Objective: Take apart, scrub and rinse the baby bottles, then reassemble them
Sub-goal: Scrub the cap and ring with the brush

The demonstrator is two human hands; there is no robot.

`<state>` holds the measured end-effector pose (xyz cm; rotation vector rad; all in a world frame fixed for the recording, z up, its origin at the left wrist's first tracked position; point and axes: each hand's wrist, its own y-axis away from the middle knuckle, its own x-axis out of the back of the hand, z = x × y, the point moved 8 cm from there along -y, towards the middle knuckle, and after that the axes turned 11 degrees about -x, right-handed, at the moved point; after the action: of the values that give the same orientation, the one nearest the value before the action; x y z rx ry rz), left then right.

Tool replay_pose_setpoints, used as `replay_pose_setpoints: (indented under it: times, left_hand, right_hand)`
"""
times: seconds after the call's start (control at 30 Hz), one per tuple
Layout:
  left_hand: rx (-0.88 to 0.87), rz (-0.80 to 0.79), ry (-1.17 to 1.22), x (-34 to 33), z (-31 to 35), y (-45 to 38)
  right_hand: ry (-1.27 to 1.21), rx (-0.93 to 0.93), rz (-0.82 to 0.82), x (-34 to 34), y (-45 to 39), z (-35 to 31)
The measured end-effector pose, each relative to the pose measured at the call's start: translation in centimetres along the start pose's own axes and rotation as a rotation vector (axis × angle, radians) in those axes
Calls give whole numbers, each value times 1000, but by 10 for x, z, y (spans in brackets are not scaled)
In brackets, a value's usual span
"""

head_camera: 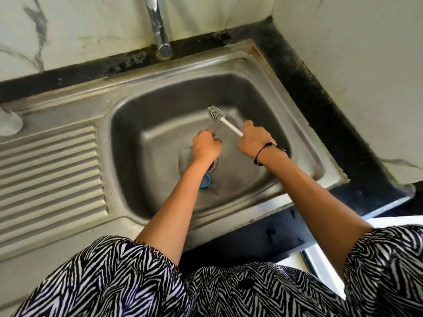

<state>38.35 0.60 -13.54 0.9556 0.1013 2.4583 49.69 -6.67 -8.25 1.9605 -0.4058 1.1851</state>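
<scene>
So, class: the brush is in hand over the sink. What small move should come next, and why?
Probably reach the left hand down for the blue ring-shaped bottle part lying by the drain. The right hand grips the white bristle-headed bottle brush raised, touching nothing, with no water running.

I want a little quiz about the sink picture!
1. True or false: water runs from the tap.
2. Which hand grips the brush? A left B right
3. Fill in: the blue ring lies in the ____.

Key: 1 false, no stream shows. 2 B, the right hand grips its handle; the left hand is curled, and whether it holds anything is hidden. 3 sink, near the drain.
</scene>
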Motion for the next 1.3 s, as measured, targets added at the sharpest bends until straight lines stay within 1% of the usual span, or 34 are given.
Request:
replay_pose_setpoints:
  times: [0.1, 0.2, 0.37, 0.43, 0.53, 0.6, 0.77, 0.87, 0.97, 1.17, 1.3]
  left_hand:
    - [-49, 14, 90, 5, 23, 12]
    - [-119, -15, 91, 3, 46, 20]
    - [-229, -71, 82, -11, 88, 26]
    - [-279, -103, 81, -21, 109, 26]
    - [-331, -147, 50, -32, 138, 22]
    - [-359, -149, 14, -37, 155, 13]
    - [-419, -152, -104, -48, 191, -17]
    - [-443, -153, -121, -59, 208, -38]
    - [-460, -157, -135, -74, 220, -56]
    - [-512, -161, -153, -99, 225, -76]
    - [-511, -151, -146, -104, 223, -81]
  right_hand:
    - [-69, 40, 45, 9, 14, 5]
    - [-94, 75, 119, 19, 20, 15]
    - [-132, 39, 251, 52, 23, 43]
    - [-151, 26, 357, 75, 23, 57]
    - [-157, 86, 529, 106, 19, 70]
    - [-112, 119, 580, 121, 6, 78]
    - [103, 110, 606, 134, -43, 97]
    - [176, 113, 621, 129, -66, 108]
    - [195, 163, 622, 123, -81, 111]
    - [235, 161, 627, 119, -92, 108]
    - [256, 169, 648, 116, -90, 105]
